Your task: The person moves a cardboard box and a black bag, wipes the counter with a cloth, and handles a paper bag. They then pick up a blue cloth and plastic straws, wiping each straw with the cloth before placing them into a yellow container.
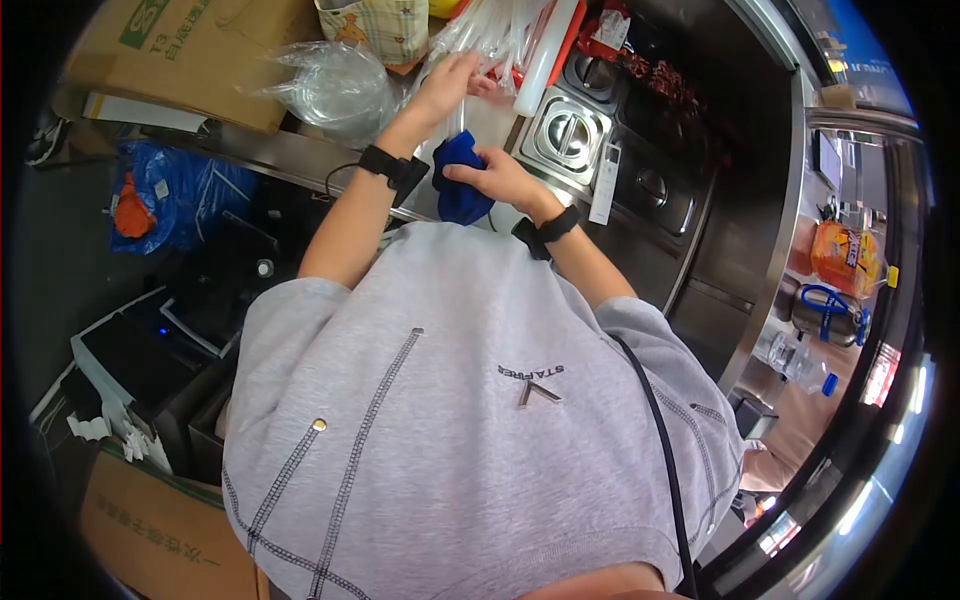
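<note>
My right hand is closed around a bunched dark blue cloth at the counter's near edge, thumb lying across it. Just beyond, my left hand reaches over the counter with its fingers loosely bent and apart; I see nothing held in it. Beside and past that hand lies a pile of clear plastic packaging, partly on something red. A clear plastic bag of round, see-through items sits to the left of it. Both wrists wear black bands.
Steel lidded containers are set into the counter on the right, with a white remote-like object beside them. A cardboard box stands at upper left. Blue plastic bags are below it. Bottles line the right ledge.
</note>
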The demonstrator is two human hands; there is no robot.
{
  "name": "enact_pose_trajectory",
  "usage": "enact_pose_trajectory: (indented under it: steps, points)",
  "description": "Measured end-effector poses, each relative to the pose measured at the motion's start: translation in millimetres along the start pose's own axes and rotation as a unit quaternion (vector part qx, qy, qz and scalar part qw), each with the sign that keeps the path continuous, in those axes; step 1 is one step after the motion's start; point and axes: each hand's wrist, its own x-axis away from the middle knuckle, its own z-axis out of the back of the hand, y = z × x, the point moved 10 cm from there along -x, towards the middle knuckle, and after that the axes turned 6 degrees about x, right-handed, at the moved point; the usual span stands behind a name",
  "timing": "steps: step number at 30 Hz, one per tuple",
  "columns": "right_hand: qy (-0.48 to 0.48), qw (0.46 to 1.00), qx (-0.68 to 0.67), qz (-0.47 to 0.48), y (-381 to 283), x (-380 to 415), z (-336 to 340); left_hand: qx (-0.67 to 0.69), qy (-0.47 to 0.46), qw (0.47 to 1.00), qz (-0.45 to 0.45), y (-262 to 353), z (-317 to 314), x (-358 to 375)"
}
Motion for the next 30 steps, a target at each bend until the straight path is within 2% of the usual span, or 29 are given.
enact_pose_trajectory:
  steps: [3,6,9,10,13,16,20,22,25,30]
  points:
    - [0.035,0.997,-0.062,0.018,4.7,4.4,9.3,-0.114,0.082,0.99,0.012,-1.5,5.4,17.4]
    - [0.153,0.969,-0.185,0.048,1.6,17.4,45.2,-0.117,-0.027,0.992,0.031,-24.9,-3.9,33.1]
    - [0.285,0.889,-0.349,0.088,11.0,28.5,90.3,-0.132,-0.096,0.982,0.098,-33.7,-24.7,62.2]
    - [0.294,0.875,-0.371,0.104,10.7,31.0,98.8,-0.137,-0.1,0.983,0.072,-44.8,-24.5,62.0]
    - [0.304,0.856,-0.402,0.119,6.0,40.1,106.4,-0.144,-0.112,0.971,0.153,-58.3,-29.7,71.2]
    - [0.302,0.855,-0.407,0.111,22.6,34.5,106.2,-0.182,-0.118,0.971,0.097,-57.1,-33.9,67.4]
    - [0.327,0.839,-0.426,0.092,38.0,40.5,114.8,-0.205,-0.135,0.964,0.1,-50.5,-29.4,72.0]
    - [0.348,0.824,-0.436,0.099,47.2,43.8,133.7,-0.231,-0.159,0.954,0.109,-47.4,-23.2,76.1]
    - [0.393,0.796,-0.448,0.107,60.6,57.9,166.1,-0.214,-0.148,0.959,0.11,-50.1,1.2,79.7]
    - [0.351,0.815,-0.455,0.081,67.3,53.5,155.1,-0.261,-0.165,0.942,0.129,-57.7,12.8,83.2]
